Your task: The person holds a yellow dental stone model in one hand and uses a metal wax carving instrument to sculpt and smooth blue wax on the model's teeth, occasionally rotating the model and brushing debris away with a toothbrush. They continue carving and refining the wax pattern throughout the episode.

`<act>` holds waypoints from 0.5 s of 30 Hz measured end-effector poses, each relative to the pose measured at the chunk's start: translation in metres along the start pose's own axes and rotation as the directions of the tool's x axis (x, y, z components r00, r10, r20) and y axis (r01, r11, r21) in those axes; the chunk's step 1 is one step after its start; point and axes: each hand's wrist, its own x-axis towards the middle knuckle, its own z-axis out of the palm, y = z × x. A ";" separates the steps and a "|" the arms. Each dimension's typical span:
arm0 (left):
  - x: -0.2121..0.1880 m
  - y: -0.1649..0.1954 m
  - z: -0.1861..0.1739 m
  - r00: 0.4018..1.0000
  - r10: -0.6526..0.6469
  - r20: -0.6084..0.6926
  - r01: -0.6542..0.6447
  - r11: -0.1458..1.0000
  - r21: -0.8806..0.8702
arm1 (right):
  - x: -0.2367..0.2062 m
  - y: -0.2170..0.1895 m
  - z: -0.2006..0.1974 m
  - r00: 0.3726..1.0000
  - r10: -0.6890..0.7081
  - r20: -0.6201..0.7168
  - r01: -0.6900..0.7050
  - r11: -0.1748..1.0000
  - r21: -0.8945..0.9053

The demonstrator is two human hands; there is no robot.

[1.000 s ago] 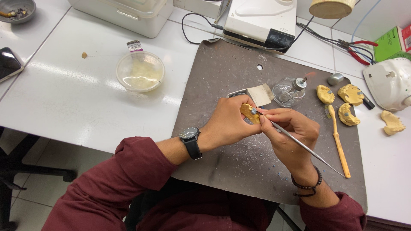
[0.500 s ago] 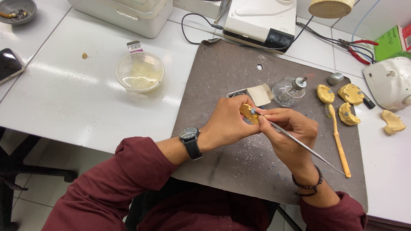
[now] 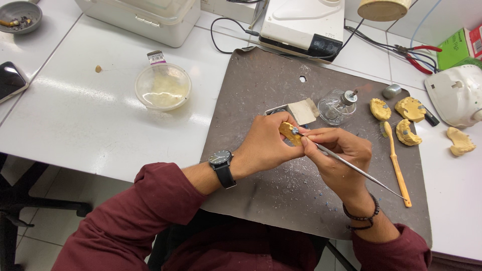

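My left hand [image 3: 266,143] grips a small yellow plaster dental cast [image 3: 289,132] above the grey work mat [image 3: 271,190]. My right hand [image 3: 341,160] pinches a thin metal carving instrument [image 3: 361,173] like a pen, its tip touching the cast where a bit of blue wax shows. The instrument's long handle runs back to the lower right. A black wristwatch [image 3: 221,165] is on my left wrist and a bead bracelet [image 3: 361,218] on my right.
On the mat lie a glass spirit lamp [image 3: 339,106], a yellow toothbrush [image 3: 396,163], three more yellow casts [image 3: 401,118] and a paper scrap [image 3: 304,110]. A clear plastic bowl [image 3: 163,86] sits left. A white machine [image 3: 301,22], red pliers [image 3: 416,55] and a phone [image 3: 10,80] border the area.
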 end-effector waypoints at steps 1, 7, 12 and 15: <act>0.000 0.000 0.000 1.000 0.005 0.003 -0.005 1.000 -0.004 | 0.000 0.000 0.000 1.000 -0.012 -0.001 0.012 1.000 -0.023; 0.000 0.001 -0.001 1.000 0.008 0.012 -0.008 1.000 -0.011 | 0.001 -0.001 -0.001 1.000 -0.014 0.009 0.014 0.999 -0.042; 0.001 0.003 -0.002 1.000 0.009 0.022 -0.009 1.000 0.017 | 0.000 -0.002 0.000 1.000 0.021 -0.011 -0.021 1.000 0.010; 0.000 0.004 -0.003 1.000 0.003 0.022 -0.004 1.000 0.028 | 0.000 -0.002 0.001 1.000 -0.001 -0.006 0.001 1.000 -0.024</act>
